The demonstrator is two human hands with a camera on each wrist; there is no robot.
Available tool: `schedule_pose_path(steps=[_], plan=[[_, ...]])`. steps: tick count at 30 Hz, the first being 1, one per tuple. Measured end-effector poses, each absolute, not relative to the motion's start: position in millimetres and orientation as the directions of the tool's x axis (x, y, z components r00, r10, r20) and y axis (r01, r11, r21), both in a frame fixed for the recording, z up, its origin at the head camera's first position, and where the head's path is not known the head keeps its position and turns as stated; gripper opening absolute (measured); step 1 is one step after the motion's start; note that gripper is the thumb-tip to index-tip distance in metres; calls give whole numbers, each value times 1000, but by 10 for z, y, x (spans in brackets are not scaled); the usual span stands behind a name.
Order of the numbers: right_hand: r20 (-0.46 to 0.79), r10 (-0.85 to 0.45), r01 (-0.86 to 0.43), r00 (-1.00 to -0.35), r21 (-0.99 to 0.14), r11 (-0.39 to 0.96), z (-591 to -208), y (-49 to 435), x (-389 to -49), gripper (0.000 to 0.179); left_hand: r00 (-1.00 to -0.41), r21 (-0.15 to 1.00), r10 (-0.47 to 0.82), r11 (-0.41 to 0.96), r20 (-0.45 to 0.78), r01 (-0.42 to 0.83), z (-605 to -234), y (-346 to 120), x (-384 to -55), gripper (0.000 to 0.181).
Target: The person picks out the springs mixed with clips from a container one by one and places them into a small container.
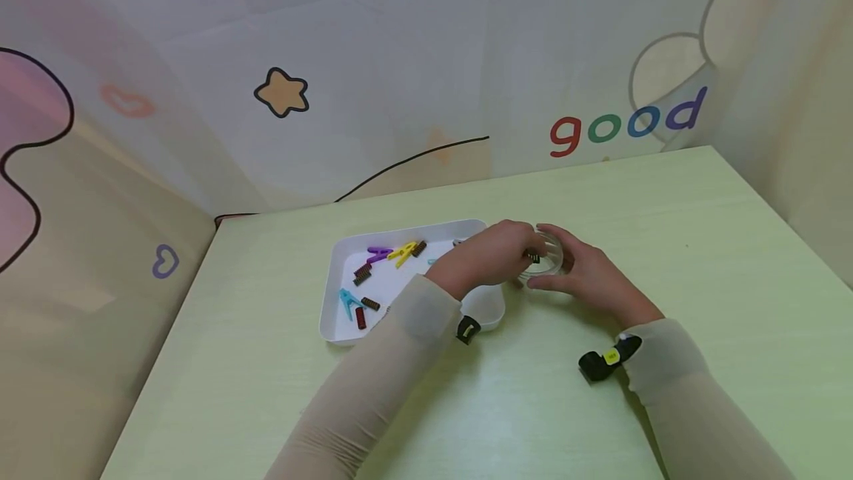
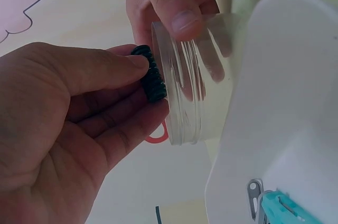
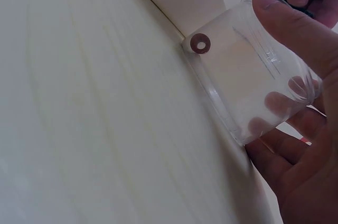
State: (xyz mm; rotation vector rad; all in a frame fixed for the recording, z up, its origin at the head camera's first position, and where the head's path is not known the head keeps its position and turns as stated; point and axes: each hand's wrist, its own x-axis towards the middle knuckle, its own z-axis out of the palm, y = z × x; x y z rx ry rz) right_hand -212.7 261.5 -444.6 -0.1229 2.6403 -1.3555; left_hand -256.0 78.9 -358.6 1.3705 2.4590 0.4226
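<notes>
My left hand (image 1: 493,252) pinches a dark green coil spring (image 2: 150,76) between thumb and fingers, right at the mouth of a clear jar (image 3: 232,71). Around that jar my right hand (image 1: 589,272) has its thumb and fingers curled. One brownish-red ring-shaped piece (image 3: 194,44), perhaps a spring seen end-on, lies inside near the jar's bottom. Left of the jar stands a white tray (image 1: 393,295), partly hidden by my left arm. It holds a purple clip (image 1: 378,252), a yellow clip (image 1: 403,251), a light blue clip (image 1: 346,301) and several dark springs (image 1: 370,304).
In the left wrist view a grey metal pin (image 2: 254,197) lies in the tray beside a teal clip (image 2: 285,208). The pale green table (image 1: 666,243) extends to a printed cloth backdrop (image 1: 400,58) behind and at the sides.
</notes>
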Motion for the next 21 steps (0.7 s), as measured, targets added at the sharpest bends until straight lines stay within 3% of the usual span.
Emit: schedule_pose_path(steps=[21], plan=[[-82, -160, -31, -984, -797, 603, -4444, 2614, -2122, 87, -500, 342, 860, 504, -106, 793, -3630, 812, -2514, 24]])
